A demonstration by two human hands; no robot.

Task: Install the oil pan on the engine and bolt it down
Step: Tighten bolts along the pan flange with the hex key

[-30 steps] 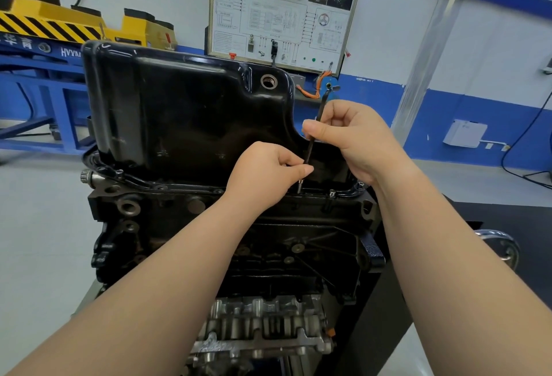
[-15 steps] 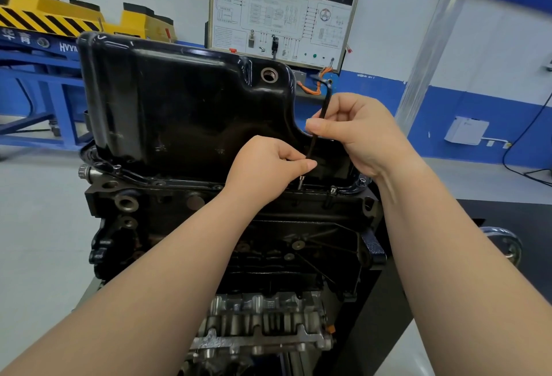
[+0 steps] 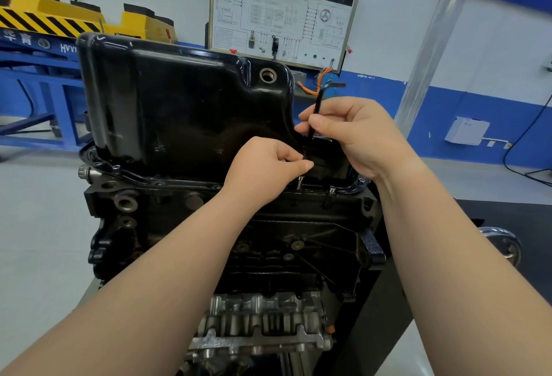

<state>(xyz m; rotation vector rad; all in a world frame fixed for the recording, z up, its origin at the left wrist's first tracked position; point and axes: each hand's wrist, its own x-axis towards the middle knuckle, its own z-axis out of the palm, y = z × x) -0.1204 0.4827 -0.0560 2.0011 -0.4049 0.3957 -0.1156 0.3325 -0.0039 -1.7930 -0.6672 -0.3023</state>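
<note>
A glossy black oil pan (image 3: 179,106) sits on top of the upturned black engine block (image 3: 298,241). A thin black hex key (image 3: 319,97) stands nearly upright at the pan's near right flange, its tip on a silver bolt (image 3: 299,182). My right hand (image 3: 355,133) pinches the key's upper shaft between thumb and fingers. Lower down, my left hand (image 3: 265,166) pinches the shaft just above the bolt. Another bolt (image 3: 331,189) stands in the flange a little to the right.
A wiring-diagram training board (image 3: 283,8) stands behind the engine. A blue and yellow lift (image 3: 44,32) is at the back left. A chrome round part (image 3: 504,244) shows at the right, beside a dark bench top (image 3: 507,214). The cylinder head side (image 3: 260,325) faces down.
The view has shifted slightly, with the engine and hands a little higher in frame. Both hands keep their pinch on the hex key; my right hand's fingers have shifted slightly on the shaft.
</note>
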